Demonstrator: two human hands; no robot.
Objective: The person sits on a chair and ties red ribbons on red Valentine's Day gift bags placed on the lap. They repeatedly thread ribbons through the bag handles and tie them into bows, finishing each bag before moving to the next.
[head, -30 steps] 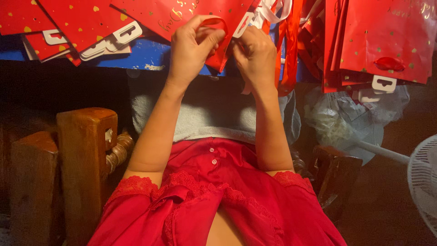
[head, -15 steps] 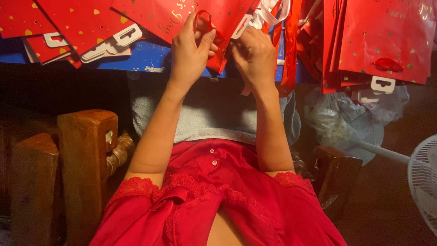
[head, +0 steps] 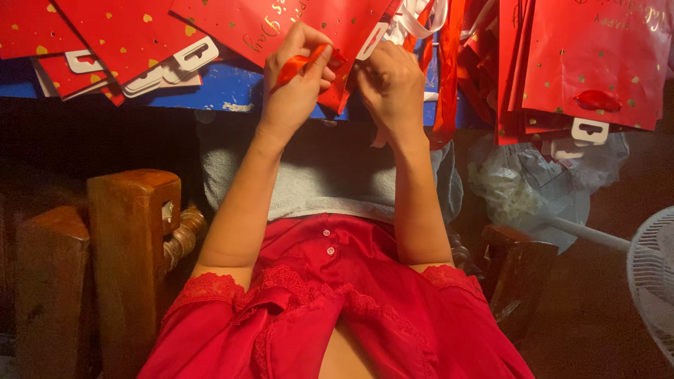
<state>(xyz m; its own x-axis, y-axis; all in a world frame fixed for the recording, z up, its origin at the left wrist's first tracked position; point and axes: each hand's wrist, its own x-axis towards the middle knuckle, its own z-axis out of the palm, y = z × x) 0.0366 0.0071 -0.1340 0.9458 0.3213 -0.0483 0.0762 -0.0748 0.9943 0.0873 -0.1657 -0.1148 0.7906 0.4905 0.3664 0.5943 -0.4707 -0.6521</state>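
Red ribbon (head: 298, 64) is pinched in the left hand (head: 295, 84); right hand (head: 393, 88) grips a red gift bag (head: 337, 28), more bags (head: 597, 56) crowding the blue tabletop (head: 210, 88)

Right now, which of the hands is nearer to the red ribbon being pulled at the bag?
Left. The left hand pinches the red ribbon between its fingers. The right hand is beside it, gripping the red paper bag, apart from the ribbon's visible length.

A ribbon (head: 298, 64) lies on the bag (head: 281, 24), left of the fan (head: 653, 281).
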